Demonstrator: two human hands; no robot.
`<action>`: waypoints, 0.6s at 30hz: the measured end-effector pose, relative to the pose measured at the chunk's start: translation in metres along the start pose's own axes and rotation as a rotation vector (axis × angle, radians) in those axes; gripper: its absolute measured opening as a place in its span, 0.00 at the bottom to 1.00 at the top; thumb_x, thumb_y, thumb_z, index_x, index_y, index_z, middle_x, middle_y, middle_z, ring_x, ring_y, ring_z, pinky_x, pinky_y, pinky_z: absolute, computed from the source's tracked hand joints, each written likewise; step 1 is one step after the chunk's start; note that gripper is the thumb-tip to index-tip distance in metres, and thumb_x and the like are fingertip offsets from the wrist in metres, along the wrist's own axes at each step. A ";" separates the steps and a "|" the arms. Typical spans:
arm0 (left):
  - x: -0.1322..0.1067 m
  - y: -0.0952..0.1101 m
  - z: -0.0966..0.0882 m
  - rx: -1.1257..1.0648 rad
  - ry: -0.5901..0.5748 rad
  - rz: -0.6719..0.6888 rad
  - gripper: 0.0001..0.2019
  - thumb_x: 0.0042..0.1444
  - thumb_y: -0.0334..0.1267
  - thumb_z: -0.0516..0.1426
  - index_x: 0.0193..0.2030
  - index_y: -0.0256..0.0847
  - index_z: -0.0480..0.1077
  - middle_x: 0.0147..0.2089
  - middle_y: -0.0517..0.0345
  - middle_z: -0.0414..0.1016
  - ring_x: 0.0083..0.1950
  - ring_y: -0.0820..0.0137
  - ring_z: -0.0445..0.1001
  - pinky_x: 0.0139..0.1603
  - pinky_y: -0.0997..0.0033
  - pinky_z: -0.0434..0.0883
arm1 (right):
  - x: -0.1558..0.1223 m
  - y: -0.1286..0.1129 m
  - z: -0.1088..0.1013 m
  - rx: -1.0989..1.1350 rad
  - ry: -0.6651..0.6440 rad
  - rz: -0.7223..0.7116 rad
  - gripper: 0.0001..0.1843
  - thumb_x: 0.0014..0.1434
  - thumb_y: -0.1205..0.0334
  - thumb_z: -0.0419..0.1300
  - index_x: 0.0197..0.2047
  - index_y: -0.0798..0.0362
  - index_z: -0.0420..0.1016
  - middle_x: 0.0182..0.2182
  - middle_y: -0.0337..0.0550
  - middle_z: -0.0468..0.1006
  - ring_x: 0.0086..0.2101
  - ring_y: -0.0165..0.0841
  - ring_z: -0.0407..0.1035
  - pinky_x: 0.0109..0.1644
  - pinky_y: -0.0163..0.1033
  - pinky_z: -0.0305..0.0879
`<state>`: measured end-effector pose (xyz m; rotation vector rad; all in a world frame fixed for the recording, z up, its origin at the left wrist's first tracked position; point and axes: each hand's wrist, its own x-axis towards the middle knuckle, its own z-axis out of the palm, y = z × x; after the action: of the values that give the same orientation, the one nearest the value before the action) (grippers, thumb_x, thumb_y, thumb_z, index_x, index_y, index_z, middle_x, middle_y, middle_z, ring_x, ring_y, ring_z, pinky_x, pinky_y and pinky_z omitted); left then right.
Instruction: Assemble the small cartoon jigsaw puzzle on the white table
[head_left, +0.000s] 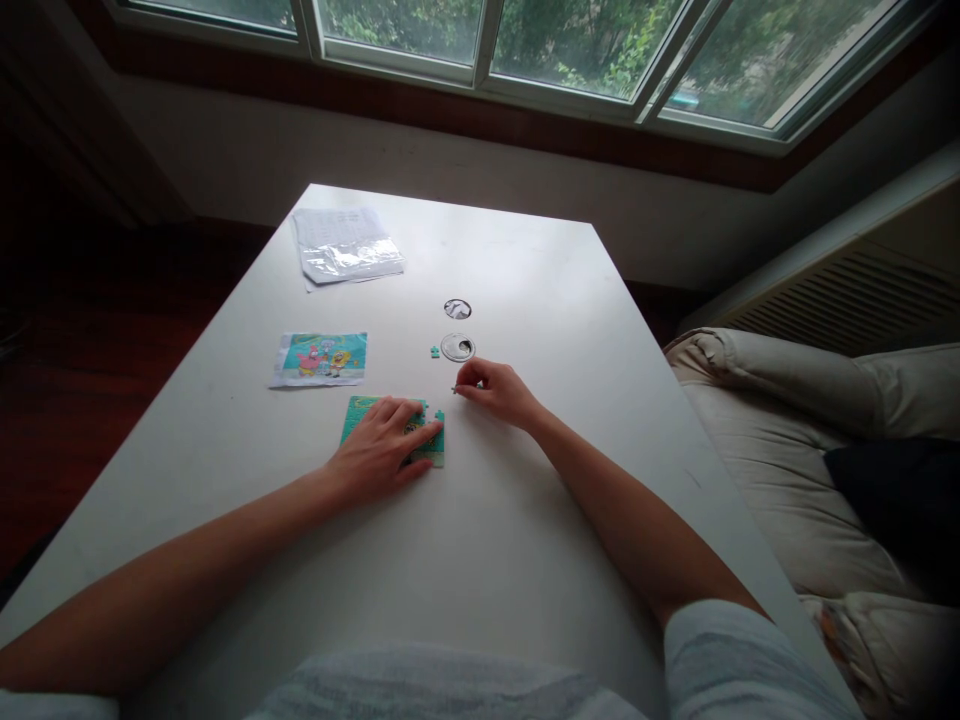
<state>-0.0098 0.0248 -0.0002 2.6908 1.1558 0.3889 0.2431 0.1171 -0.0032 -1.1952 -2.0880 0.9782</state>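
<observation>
A small teal jigsaw puzzle (358, 410) lies on the white table (480, 520) in front of me. My left hand (379, 447) rests flat on it with its fingers spread, covering most of the picture. My right hand (495, 387) is just to the right of the puzzle, its fingers pinched on a small puzzle piece held near the table top. One loose teal piece (435, 351) lies farther back, beside a round lid.
A printed cartoon picture card (320, 358) lies left of the puzzle. Two small round tin parts (457, 347) (457, 308) sit behind my right hand. A clear plastic bag on paper (345, 246) lies at the far left. A cushioned sofa (817, 440) adjoins the table's right edge.
</observation>
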 end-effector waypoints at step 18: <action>0.001 0.000 0.000 0.016 -0.020 -0.008 0.24 0.64 0.48 0.56 0.66 0.48 0.66 0.61 0.45 0.64 0.61 0.52 0.60 0.66 0.43 0.60 | -0.004 -0.013 0.030 -0.192 -0.024 -0.079 0.03 0.59 0.66 0.66 0.35 0.51 0.75 0.29 0.36 0.74 0.33 0.31 0.65 0.40 0.36 0.58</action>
<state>-0.0088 0.0251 -0.0002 2.6959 1.1692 0.3529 0.2159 0.0997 -0.0113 -1.1879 -2.2712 0.7745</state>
